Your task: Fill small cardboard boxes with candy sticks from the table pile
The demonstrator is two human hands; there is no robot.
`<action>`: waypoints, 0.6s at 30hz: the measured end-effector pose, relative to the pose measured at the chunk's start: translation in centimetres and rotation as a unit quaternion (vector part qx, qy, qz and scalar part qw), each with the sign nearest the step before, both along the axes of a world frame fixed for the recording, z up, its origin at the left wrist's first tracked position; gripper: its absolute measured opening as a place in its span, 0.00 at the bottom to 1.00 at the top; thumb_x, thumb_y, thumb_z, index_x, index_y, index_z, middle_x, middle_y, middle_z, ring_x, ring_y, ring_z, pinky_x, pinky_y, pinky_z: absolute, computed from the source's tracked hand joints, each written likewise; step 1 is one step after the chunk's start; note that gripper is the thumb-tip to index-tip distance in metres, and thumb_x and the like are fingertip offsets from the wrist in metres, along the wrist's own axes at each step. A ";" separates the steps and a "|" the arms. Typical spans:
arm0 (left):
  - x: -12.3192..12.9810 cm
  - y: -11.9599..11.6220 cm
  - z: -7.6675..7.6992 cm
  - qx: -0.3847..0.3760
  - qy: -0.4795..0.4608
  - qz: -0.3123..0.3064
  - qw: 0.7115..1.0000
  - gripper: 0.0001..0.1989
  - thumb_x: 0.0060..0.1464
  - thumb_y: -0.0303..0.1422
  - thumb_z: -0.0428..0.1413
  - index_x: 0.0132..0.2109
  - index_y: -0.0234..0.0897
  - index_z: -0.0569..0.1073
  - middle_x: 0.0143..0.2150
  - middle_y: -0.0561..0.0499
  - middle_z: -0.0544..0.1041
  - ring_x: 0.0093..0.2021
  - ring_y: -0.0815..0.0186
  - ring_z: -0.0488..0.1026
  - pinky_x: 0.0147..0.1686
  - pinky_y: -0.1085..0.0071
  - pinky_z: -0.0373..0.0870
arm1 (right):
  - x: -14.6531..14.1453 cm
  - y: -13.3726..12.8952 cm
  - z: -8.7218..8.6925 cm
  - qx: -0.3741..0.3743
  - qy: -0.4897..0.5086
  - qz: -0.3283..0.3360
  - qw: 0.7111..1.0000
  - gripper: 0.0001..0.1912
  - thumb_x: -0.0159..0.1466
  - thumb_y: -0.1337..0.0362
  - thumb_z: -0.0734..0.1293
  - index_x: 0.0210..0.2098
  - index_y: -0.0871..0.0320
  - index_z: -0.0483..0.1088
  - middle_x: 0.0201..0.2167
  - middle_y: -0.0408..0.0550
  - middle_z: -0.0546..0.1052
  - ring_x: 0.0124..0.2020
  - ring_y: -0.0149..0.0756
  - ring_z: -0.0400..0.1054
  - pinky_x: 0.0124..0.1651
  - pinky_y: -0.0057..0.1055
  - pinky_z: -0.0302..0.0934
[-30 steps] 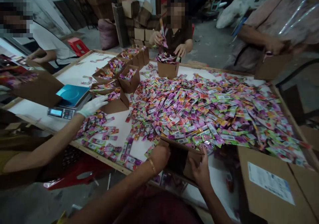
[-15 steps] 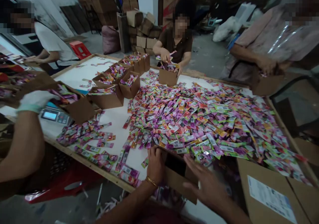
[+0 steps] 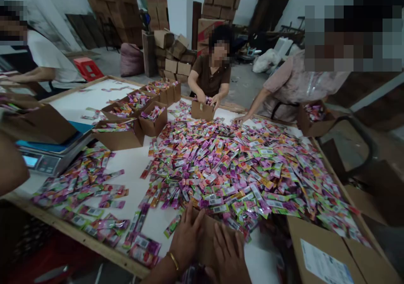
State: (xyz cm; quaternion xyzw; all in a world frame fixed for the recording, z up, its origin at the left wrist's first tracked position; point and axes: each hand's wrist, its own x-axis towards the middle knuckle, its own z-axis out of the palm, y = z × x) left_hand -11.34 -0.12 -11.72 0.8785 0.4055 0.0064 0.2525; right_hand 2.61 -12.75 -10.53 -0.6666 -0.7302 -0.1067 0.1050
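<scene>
Both hands lie flat, fingers spread, on a small brown cardboard box (image 3: 206,237) at the near edge of the table (image 3: 139,162). The left hand (image 3: 187,238), a gold bangle on its wrist, presses on the box's left part; the right hand (image 3: 229,256) rests on its near right part, just beside the left. Neither hand is closed around anything; the palms only press down.

The box touches the near edge of a big heap of bright sachets (image 3: 240,166), pink, purple, green and orange, which covers most of the right half of the white table top. To the left of the hands a thinner scatter of sachets (image 3: 85,191) lies along the near left edge.

Farther left stands a scale (image 3: 47,160) with a lit display, and a brown box (image 3: 41,124) rests on it. Beyond it, a row of open filled boxes (image 3: 139,111) runs toward the far side.

At the far edge a person in a brown shirt (image 3: 210,75) holds a small box (image 3: 202,109) with both hands. At the far right a person in a pink top (image 3: 296,86) reaches one hand to the heap. A large flat carton with a label (image 3: 328,254) lies at the near right. Stacked cartons (image 3: 221,2) stand by the far wall.
</scene>
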 end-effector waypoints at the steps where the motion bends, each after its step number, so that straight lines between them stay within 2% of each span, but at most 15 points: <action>1: 0.1 -0.2 0.1 -0.001 0.016 -0.004 1.000 0.29 0.58 0.23 0.49 0.64 0.49 0.66 0.71 0.43 0.53 0.68 0.46 0.56 0.60 0.47 0.65 | -0.5 0.6 -0.1 -0.010 0.005 -0.027 1.000 0.32 0.60 0.43 0.61 0.53 0.61 0.71 0.61 0.58 0.67 0.71 0.54 0.38 0.67 0.53 0.34; 4: -0.3 -0.3 0.1 -0.049 0.001 -0.015 0.999 0.26 0.60 0.26 0.50 0.64 0.50 0.66 0.71 0.44 0.54 0.69 0.48 0.54 0.62 0.47 0.62 | -2.2 2.4 -0.2 -0.021 0.024 -0.094 0.995 0.38 0.55 0.47 0.63 0.60 0.60 0.64 0.64 0.60 0.63 0.68 0.57 0.44 0.62 0.55 0.40; 6: -1.0 0.9 -0.1 -0.108 -0.053 -0.003 0.993 0.24 0.61 0.31 0.52 0.63 0.48 0.67 0.69 0.43 0.56 0.69 0.50 0.54 0.64 0.49 0.61 | -2.8 2.9 -0.3 -0.022 0.018 -0.100 0.995 0.41 0.51 0.54 0.64 0.63 0.61 0.61 0.63 0.62 0.63 0.63 0.59 0.52 0.58 0.55 0.46; 9: -2.0 5.7 -0.7 -0.154 -0.130 0.102 0.974 0.24 0.62 0.38 0.50 0.64 0.42 0.65 0.64 0.39 0.64 0.65 0.54 0.60 0.63 0.50 0.61 | -2.6 2.8 -0.8 -0.029 -0.019 -0.073 0.997 0.44 0.47 0.57 0.64 0.63 0.63 0.59 0.59 0.66 0.67 0.55 0.62 0.60 0.52 0.56 0.52; 11: -1.7 10.1 -1.0 -0.122 -0.109 0.162 0.973 0.29 0.60 0.42 0.53 0.66 0.39 0.63 0.62 0.37 0.66 0.64 0.51 0.61 0.63 0.47 0.60 | -2.0 2.6 -1.5 -0.017 -0.055 -0.052 0.997 0.45 0.47 0.57 0.64 0.65 0.62 0.58 0.55 0.66 0.71 0.51 0.62 0.63 0.49 0.54 0.54; 12: -1.0 12.1 -1.2 -0.107 -0.069 0.155 0.980 0.33 0.56 0.43 0.57 0.66 0.39 0.62 0.63 0.36 0.64 0.65 0.48 0.59 0.63 0.45 0.58 | -1.7 2.4 -2.0 -0.007 -0.072 -0.043 0.996 0.45 0.48 0.59 0.64 0.65 0.61 0.57 0.52 0.65 0.73 0.50 0.61 0.65 0.47 0.53 0.56; 14: 1.6 14.9 -1.8 -0.100 0.022 0.074 0.992 0.45 0.44 0.43 0.67 0.67 0.42 0.61 0.67 0.35 0.58 0.68 0.41 0.53 0.62 0.41 0.55 | -1.4 2.2 -2.7 0.013 -0.101 -0.027 0.994 0.45 0.48 0.63 0.65 0.66 0.57 0.57 0.49 0.62 0.75 0.46 0.58 0.67 0.45 0.50 0.57; 15: 3.3 15.4 -2.3 -0.107 0.059 0.016 0.992 0.50 0.39 0.43 0.69 0.68 0.44 0.59 0.69 0.34 0.54 0.69 0.38 0.48 0.62 0.40 0.53 | -1.4 2.1 -2.9 0.024 -0.108 -0.017 0.994 0.44 0.49 0.64 0.65 0.67 0.55 0.57 0.47 0.60 0.76 0.45 0.56 0.68 0.44 0.48 0.58; 18: 8.6 13.7 -4.1 -0.129 0.117 -0.139 0.975 0.60 0.30 0.45 0.73 0.70 0.51 0.54 0.73 0.33 0.43 0.71 0.31 0.36 0.60 0.30 0.46 | -1.8 1.7 -2.9 -0.002 -0.044 -0.043 0.998 0.39 0.55 0.64 0.65 0.66 0.47 0.57 0.47 0.54 0.77 0.46 0.52 0.70 0.45 0.46 0.61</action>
